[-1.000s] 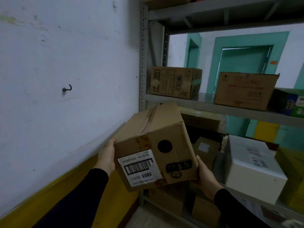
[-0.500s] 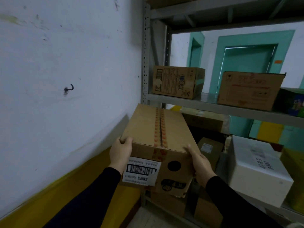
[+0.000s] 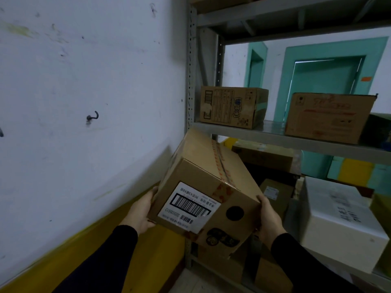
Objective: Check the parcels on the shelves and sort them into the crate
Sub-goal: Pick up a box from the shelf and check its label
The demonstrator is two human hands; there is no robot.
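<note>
- Item: cardboard parcel (image 3: 208, 193), taped along its top seam, held tilted in the air in front of the shelves (image 3: 296, 142), off any shelf.
- Left hand (image 3: 141, 212): pressed against the parcel's left lower side; whether the fingers curl under cannot be told.
- Right hand (image 3: 268, 218): grips the parcel's right lower corner, thumb on the near face, fingers behind it.
- Label (image 3: 189, 206): white barcode sticker on the face between the two hands, reading upside down to the viewer.
- Step in hand, by judgement: checking the parcel. Done well, the box is turned until the label reads upright, both hands kept low under the corners so the weight does not slip, and the far end kept off the shelf edge just beyond it.
- Hidden: the crate is not in view; the parcel's underside and far end are unseen.
- Hard to make out: small print on the label; markings on the white box (image 3: 336, 220) right of the right hand; contents of the dark lower shelf.
</note>
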